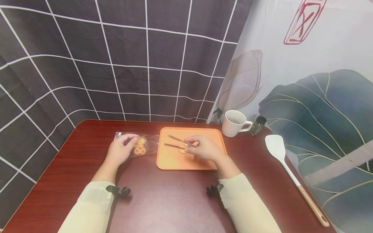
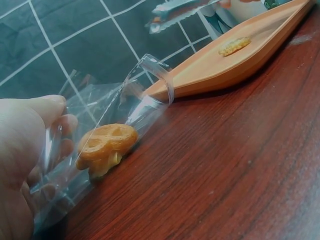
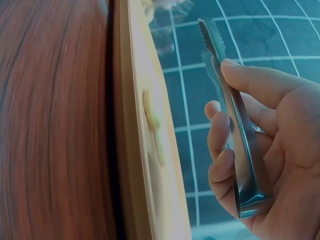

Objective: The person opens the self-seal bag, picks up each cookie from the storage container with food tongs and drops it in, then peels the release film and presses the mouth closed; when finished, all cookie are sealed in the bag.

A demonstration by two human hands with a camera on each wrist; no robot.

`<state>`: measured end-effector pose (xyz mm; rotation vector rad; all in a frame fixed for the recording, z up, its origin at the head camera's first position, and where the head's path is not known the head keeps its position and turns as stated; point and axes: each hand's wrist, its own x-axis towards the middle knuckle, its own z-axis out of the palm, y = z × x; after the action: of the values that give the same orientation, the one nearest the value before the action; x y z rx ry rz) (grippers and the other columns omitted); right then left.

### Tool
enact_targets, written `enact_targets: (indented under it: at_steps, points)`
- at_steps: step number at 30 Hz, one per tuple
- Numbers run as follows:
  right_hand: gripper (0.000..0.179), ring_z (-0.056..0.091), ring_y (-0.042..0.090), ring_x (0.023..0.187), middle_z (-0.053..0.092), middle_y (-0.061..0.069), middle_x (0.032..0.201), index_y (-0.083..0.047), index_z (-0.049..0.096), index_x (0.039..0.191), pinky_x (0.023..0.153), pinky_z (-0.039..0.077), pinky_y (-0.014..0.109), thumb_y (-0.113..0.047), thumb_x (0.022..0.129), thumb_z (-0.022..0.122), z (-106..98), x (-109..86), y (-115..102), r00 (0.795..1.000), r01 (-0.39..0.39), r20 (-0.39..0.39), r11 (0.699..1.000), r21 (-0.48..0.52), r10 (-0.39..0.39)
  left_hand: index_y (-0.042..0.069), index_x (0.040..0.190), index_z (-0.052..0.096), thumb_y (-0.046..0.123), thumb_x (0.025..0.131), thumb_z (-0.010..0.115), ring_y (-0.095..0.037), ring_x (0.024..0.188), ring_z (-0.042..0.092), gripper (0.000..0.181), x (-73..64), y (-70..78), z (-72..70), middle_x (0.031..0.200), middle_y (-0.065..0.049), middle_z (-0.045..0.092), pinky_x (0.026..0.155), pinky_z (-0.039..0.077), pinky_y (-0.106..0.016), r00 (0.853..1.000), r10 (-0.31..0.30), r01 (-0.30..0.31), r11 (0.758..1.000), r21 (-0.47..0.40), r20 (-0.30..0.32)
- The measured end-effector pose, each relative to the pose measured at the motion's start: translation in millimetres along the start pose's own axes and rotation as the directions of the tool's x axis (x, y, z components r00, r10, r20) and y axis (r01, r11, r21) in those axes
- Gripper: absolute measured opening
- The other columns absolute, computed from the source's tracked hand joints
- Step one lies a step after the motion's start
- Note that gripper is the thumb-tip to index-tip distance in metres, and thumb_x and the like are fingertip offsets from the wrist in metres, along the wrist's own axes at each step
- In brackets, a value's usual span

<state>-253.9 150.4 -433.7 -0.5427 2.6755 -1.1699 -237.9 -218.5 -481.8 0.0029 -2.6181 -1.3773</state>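
Note:
My left hand (image 1: 120, 149) pinches a clear plastic bag (image 1: 152, 141) on the table, left of an orange tray (image 1: 172, 162). Inside the bag are a brown pretzel-shaped snack (image 2: 107, 142) and some yellowish pieces, partly hidden; the bag's mouth faces the tray. Over the tray, my right hand (image 1: 205, 149) grips metal tongs (image 3: 242, 145) with toothed tips. Their two arms stand apart, pointing left, with nothing between the tips. A yellow crinkled snack piece (image 2: 235, 46) lies on the tray, below the tongs and partly hidden by them in the head view.
Behind the tray's right corner stands a white mug (image 1: 233, 124), with a small dark-lidded jar (image 1: 258, 125) beside it. A white spatula (image 1: 275, 145) with a wooden handle lies along the right edge of the red-brown table (image 1: 166, 200). A dark gridded curtain (image 1: 128, 77) hangs behind.

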Motion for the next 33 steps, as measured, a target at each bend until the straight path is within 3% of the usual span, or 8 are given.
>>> enact_targets:
  at_steps: [13, 21, 33]
  points:
    - [0.048, 0.070, 0.016, 0.077, 0.075, 0.014, 0.131, -0.013, 0.073, 0.136, 0.068, 0.058, 0.032, -0.029, 0.092, 0.083, -31.7, -18.6, 36.6, 0.997, -0.071, -0.040, 0.997, -0.032, 0.070, 0.011, 0.129, 0.075, 0.036, 0.109, 0.062, -0.033, 0.116, 0.070, 0.034, 0.1, -1.3, 0.8, 0.127, -0.016, 0.077, 0.102, 0.051, -0.047, 1.000, 0.001, -0.001, 1.000, 0.002, -0.004]
    - [0.047, 0.066, 0.017, 0.068, 0.077, 0.014, 0.122, -0.014, 0.075, 0.134, 0.065, 0.057, 0.033, -0.030, 0.091, 0.085, -38.3, -19.9, 53.4, 0.990, -0.130, -0.065, 0.991, -0.009, 0.129, 0.012, 0.129, 0.075, 0.037, 0.109, 0.062, -0.035, 0.118, 0.070, 0.035, 0.7, -0.7, 0.9, 0.129, -0.016, 0.077, 0.103, 0.051, -0.048, 1.000, 0.000, 0.000, 1.000, 0.002, 0.000]
    - [0.045, 0.063, 0.022, 0.105, 0.079, 0.008, 0.122, -0.015, 0.078, 0.127, 0.090, 0.049, 0.033, -0.035, 0.088, 0.087, -39.1, -18.4, 64.4, 0.984, -0.169, -0.072, 0.982, -0.083, 0.163, 0.012, 0.129, 0.075, 0.037, 0.109, 0.062, -0.034, 0.118, 0.070, 0.035, -0.2, 0.0, 0.8, 0.129, -0.016, 0.077, 0.103, 0.052, -0.048, 1.000, -0.002, 0.002, 1.000, 0.000, 0.005]
